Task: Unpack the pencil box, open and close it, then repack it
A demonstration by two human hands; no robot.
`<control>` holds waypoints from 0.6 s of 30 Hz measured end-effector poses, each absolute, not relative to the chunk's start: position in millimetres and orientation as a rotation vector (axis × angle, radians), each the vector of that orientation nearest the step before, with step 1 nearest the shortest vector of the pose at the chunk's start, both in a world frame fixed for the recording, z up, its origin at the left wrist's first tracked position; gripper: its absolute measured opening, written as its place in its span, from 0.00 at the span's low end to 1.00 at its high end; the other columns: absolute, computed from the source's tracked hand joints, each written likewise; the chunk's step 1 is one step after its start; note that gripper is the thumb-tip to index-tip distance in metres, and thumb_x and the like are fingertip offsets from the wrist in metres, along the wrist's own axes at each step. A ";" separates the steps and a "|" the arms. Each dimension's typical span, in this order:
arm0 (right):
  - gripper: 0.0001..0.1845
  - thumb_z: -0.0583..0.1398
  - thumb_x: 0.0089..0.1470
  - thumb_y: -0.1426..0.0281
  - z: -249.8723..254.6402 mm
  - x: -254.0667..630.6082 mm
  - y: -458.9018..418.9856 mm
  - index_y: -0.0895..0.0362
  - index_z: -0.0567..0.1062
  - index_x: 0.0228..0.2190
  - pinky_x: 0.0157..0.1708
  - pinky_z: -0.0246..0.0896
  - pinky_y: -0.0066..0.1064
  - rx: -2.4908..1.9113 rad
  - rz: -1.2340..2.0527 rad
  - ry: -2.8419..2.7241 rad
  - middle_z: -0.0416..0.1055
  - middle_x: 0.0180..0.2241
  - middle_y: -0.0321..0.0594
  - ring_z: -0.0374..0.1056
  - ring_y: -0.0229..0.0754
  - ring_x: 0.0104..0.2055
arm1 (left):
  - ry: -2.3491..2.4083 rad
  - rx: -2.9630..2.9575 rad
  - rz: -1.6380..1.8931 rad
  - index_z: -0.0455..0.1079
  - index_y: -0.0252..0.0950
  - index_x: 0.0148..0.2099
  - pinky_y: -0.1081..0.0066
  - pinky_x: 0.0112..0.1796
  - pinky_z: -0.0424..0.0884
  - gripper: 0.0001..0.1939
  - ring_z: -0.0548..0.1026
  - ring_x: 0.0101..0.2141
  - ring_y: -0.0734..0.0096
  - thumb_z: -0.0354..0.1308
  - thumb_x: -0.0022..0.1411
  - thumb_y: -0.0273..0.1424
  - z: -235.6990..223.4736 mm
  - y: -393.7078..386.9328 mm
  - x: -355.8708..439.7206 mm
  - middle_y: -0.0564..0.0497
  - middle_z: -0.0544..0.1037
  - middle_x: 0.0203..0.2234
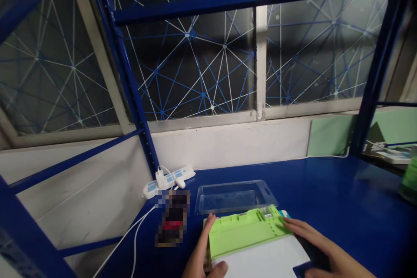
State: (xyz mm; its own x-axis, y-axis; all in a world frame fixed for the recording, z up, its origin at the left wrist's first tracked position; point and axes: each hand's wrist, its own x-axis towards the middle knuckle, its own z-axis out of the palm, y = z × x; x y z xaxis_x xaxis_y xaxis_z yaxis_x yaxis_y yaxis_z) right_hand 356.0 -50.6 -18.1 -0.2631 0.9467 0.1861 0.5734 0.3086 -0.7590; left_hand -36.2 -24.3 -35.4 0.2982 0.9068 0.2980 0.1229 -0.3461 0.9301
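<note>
A flat white board (pixel 263 259) lies in front of me, with a lime-green moulded plastic tray (pixel 243 234) across its far end. The tray has slots and small compartments, and a small clear piece sits near its far right corner. My left hand (pixel 202 254) grips the left side, fingers along the edge and thumb on the white surface. At the right side, my right hand (pixel 321 249) has its fingers against the tray's corner and its thumb near a dark blue patch. Just beyond the tray is an open clear plastic blister shell (pixel 228 197).
A white power strip (pixel 169 181) with plugs and cables lies at the back left of the blue table (pixel 312 186). A blurred-out dark object (pixel 174 219) is left of my hands. Blue metal frame posts (pixel 130 78) stand before the windows; a green object (pixel 409 178) is far right.
</note>
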 end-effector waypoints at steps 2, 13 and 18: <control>0.35 0.68 0.51 0.58 -16.9 353.4 -48.2 0.42 0.69 0.60 0.66 0.47 0.49 -1.392 0.702 -1.906 0.61 0.65 0.39 0.53 0.56 0.68 | 0.894 1.663 1.171 0.45 0.42 0.73 0.53 0.65 0.51 0.48 0.49 0.69 0.49 0.54 0.60 0.60 -36.8 -24.0 -35.6 0.43 0.49 0.72; 0.26 0.54 0.62 0.50 -18.5 323.7 -31.3 0.52 0.78 0.52 0.53 0.67 0.36 -1.494 0.537 -1.717 0.77 0.52 0.45 0.73 0.53 0.54 | 0.748 1.564 1.317 0.46 0.43 0.73 0.51 0.65 0.51 0.51 0.45 0.69 0.44 0.52 0.57 0.64 -25.7 -24.4 -33.0 0.44 0.50 0.71; 0.22 0.55 0.63 0.51 -24.4 317.1 -30.0 0.52 0.80 0.41 0.41 0.70 0.30 -1.520 0.429 -1.783 0.79 0.37 0.42 0.76 0.47 0.40 | 0.979 1.576 1.240 0.35 0.44 0.74 0.58 0.64 0.58 0.48 0.57 0.67 0.51 0.59 0.64 0.48 -29.4 -31.4 -27.4 0.41 0.54 0.70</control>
